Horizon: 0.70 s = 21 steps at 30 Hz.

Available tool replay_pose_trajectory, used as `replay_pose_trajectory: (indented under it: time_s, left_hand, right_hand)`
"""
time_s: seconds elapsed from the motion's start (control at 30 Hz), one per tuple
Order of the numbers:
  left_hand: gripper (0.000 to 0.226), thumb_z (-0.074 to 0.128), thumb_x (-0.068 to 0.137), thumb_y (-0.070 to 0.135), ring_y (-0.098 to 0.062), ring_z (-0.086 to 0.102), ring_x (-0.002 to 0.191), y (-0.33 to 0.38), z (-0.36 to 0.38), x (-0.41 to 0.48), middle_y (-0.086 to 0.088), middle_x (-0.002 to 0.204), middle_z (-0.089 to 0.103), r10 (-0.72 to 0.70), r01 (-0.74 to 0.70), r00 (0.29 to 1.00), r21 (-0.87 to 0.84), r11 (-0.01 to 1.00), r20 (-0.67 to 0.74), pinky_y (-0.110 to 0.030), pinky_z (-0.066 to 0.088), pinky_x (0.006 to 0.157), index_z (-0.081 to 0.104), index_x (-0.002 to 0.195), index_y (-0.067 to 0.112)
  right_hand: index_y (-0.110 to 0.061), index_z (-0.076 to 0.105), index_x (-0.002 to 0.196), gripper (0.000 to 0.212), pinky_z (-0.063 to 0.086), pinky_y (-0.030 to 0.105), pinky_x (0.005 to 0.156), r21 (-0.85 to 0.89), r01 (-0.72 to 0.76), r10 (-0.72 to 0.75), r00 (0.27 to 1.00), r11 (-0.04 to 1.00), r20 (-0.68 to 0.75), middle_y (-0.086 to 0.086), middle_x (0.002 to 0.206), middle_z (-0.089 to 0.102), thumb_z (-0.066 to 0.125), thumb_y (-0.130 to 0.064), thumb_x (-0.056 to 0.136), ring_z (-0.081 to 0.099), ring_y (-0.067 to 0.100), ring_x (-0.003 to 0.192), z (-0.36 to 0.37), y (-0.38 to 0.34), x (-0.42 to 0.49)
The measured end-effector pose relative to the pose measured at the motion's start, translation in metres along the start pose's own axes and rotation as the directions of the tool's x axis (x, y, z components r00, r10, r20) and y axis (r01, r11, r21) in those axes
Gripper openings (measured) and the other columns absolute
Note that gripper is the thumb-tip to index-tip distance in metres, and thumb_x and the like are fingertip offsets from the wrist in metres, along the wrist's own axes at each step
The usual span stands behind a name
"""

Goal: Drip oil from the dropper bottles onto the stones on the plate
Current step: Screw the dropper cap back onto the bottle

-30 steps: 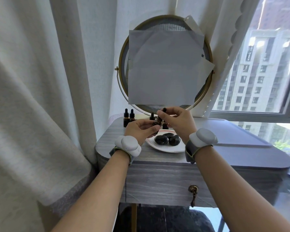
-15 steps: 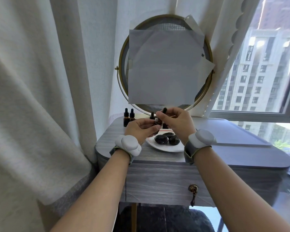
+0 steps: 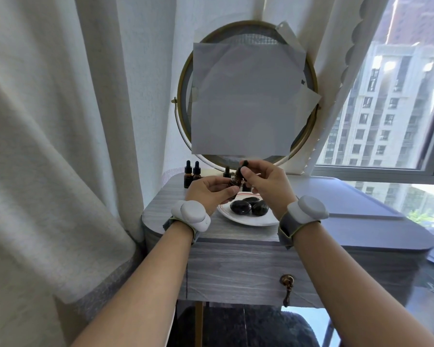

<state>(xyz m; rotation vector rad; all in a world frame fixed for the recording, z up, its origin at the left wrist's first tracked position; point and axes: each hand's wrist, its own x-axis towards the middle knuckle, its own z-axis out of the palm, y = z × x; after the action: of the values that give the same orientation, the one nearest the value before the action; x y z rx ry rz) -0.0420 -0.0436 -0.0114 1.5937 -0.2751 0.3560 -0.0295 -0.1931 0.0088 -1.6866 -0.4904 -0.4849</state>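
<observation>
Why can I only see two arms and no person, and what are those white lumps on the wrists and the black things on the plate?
The camera sits on the person's head and looks forward and down, so you see only their arms, as if through their eyes. There is no robot here, just two bare hands. The white lumps are bands strapped round each wrist. What they do, the picture does not show. The left hand holds a small brown dropper bottle, and the right hand pinches its black top. Below the hands, on a grey table, lies a white plate with three shiny black stones. More dropper bottles stand at the back, beside a round mirror covered with paper.
</observation>
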Motion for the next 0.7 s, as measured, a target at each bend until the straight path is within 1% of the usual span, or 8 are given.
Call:
replay_pose_trajectory:
  time_s: [0.07,0.2,0.27,0.33,0.43,0.53,0.6,0.7]
  left_hand:
    - [0.029,0.072,0.078,0.007,-0.009,0.066,0.066,-0.0001,-0.0003,-0.0004,-0.013,0.091,0.070,0.008,-0.008,1.000,0.003,1.000,0.005,-0.017,0.056,0.064,0.066,0.106,0.002]
    - [0.028,0.073,0.077,0.006,-0.005,0.067,0.064,-0.0005,-0.0002,-0.0009,-0.011,0.089,0.070,0.018,-0.018,0.999,-0.008,1.000,0.026,-0.016,0.055,0.065,0.067,0.104,0.003]
    - [0.029,0.073,0.077,0.006,-0.005,0.067,0.064,-0.0007,-0.0003,-0.0006,-0.012,0.090,0.070,0.013,-0.013,1.000,-0.014,1.000,0.024,-0.016,0.056,0.065,0.067,0.105,0.002]
    - [0.029,0.073,0.077,0.006,-0.005,0.066,0.062,-0.0010,-0.0004,0.0002,-0.012,0.090,0.070,0.011,-0.011,1.000,-0.016,1.000,0.009,-0.016,0.055,0.064,0.067,0.105,0.001]
    - [0.028,0.073,0.077,0.006,-0.002,0.066,0.059,-0.0014,0.0004,0.0010,-0.011,0.089,0.069,0.000,0.000,1.000,-0.019,1.000,-0.003,-0.015,0.055,0.061,0.067,0.104,0.002]
    - [0.030,0.074,0.076,0.006,-0.001,0.065,0.059,-0.0015,0.0013,0.0019,-0.012,0.089,0.069,-0.007,0.007,1.000,-0.014,1.000,-0.006,-0.014,0.055,0.061,0.067,0.105,0.001]
    - [0.031,0.075,0.075,0.005,-0.003,0.066,0.061,-0.0013,0.0014,0.0020,-0.012,0.089,0.070,-0.009,0.008,1.000,-0.011,1.000,-0.010,-0.015,0.055,0.061,0.067,0.105,0.000]
    - [0.032,0.075,0.074,0.004,-0.003,0.066,0.060,-0.0012,0.0012,0.0014,-0.012,0.086,0.069,-0.010,0.009,1.000,-0.026,1.000,-0.007,-0.014,0.053,0.060,0.067,0.105,-0.001]
  right_hand:
    - [-0.018,0.069,0.100,0.012,0.047,0.015,0.058,-0.010,-0.016,0.016,1.000,1.000,0.002,-0.007,0.080,0.069,0.067,-0.022,0.089,0.056,-0.003,0.059,0.0012,0.0009,0.0011]
    - [-0.010,0.066,0.094,0.033,0.051,0.027,0.069,-0.062,-0.055,0.053,0.998,0.997,-0.039,0.004,0.086,0.069,0.075,-0.037,0.079,0.060,0.011,0.073,0.0007,0.0036,0.0015]
    - [-0.012,0.067,0.091,0.032,0.050,0.027,0.069,-0.066,-0.066,0.064,0.997,0.996,-0.039,0.003,0.084,0.069,0.073,-0.042,0.080,0.060,0.011,0.074,-0.0010,0.0031,0.0003]
    - [-0.019,0.069,0.090,0.026,0.049,0.024,0.065,-0.034,-0.089,0.088,0.996,0.995,-0.020,-0.002,0.080,0.068,0.065,-0.044,0.086,0.058,0.007,0.069,-0.0028,0.0016,-0.0014]
    - [-0.020,0.069,0.101,0.014,0.048,0.019,0.062,0.037,-0.093,0.094,0.995,0.995,-0.027,-0.003,0.084,0.067,0.059,-0.026,0.094,0.057,0.008,0.067,-0.0053,0.0013,-0.0028]
    - [-0.013,0.066,0.114,0.022,0.046,0.011,0.058,0.063,-0.043,0.043,0.999,0.997,0.003,-0.001,0.091,0.068,0.057,-0.009,0.094,0.058,0.003,0.065,-0.0059,0.0007,-0.0050]
    - [-0.013,0.064,0.116,0.025,0.046,0.011,0.059,0.069,-0.007,0.005,1.000,0.998,0.030,-0.001,0.090,0.067,0.056,-0.005,0.094,0.058,0.002,0.065,-0.0055,-0.0004,-0.0061]
    - [-0.012,0.063,0.116,0.024,0.046,0.012,0.059,0.051,0.000,-0.002,0.999,0.999,0.048,-0.001,0.088,0.065,0.058,-0.008,0.093,0.056,0.004,0.066,-0.0044,-0.0007,-0.0051]
